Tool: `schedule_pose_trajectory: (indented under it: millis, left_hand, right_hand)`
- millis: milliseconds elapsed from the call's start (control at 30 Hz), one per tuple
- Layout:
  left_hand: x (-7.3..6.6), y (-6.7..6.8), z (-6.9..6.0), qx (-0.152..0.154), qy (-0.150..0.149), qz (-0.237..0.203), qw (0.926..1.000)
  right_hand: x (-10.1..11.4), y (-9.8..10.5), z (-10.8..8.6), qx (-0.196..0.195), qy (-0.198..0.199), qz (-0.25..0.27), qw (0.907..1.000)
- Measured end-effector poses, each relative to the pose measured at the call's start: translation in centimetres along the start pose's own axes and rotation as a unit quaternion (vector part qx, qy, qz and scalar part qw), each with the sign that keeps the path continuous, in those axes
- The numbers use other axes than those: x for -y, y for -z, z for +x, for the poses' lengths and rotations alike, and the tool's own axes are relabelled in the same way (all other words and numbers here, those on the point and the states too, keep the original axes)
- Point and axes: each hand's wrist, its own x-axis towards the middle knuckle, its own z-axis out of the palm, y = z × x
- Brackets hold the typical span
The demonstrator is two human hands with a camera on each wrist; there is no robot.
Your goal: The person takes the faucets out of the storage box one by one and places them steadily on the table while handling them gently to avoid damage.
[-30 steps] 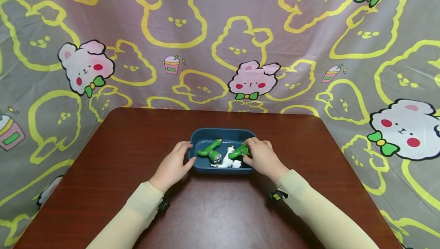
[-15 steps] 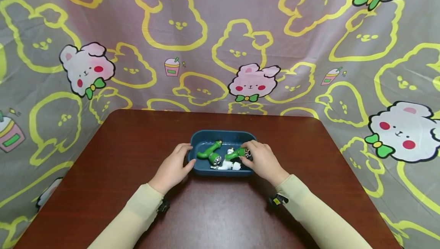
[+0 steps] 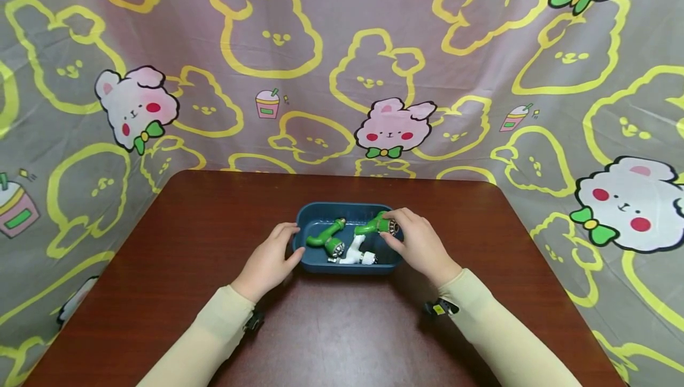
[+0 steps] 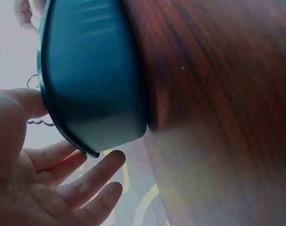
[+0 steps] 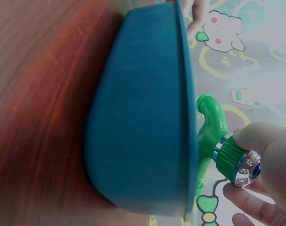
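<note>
A blue oblong plastic basin (image 3: pixel 348 267) stands on the table. My right hand (image 3: pixel 423 246) is at its right end, pinching a green faucet (image 5: pixel 211 126) by its ribbed knob between thumb and fingers. In the right wrist view that faucet rises above the rim, its curved spout pointing away from the hand. Inside the basin lie another green faucet (image 3: pixel 322 237) on the left and a white faucet (image 3: pixel 354 252) near the front wall. At the left end, my left hand (image 3: pixel 269 261) touches the basin rim with thumb and fingertips, its fingers spread and fairly straight in the left wrist view.
The brown wooden table (image 3: pixel 342 327) extends around the basin on all sides. A patterned curtain (image 3: pixel 310 25) hangs behind the far edge and along both sides. Each wrist wears a small black camera mount.
My right hand has moved slightly right and back, carrying the green faucet off the white one, which now shows more fully. The left hand has stayed at the rim.
</note>
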Motion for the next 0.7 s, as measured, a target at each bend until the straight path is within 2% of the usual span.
schedule_pose_trajectory:
  millis: [400,700]
  left_hand:
    - [0.0,0.0,-0.1,0.000,0.001,-0.007,1.0000]
    - [0.1,-0.2,0.0,-0.006,-0.005,-0.002,1.0000]
  right_hand:
    - [-1.6,1.6,-0.2,-0.051,-0.029,0.012,0.9982]
    - [-3.8,2.1,-0.1,-0.100,-0.048,0.019,0.9937]
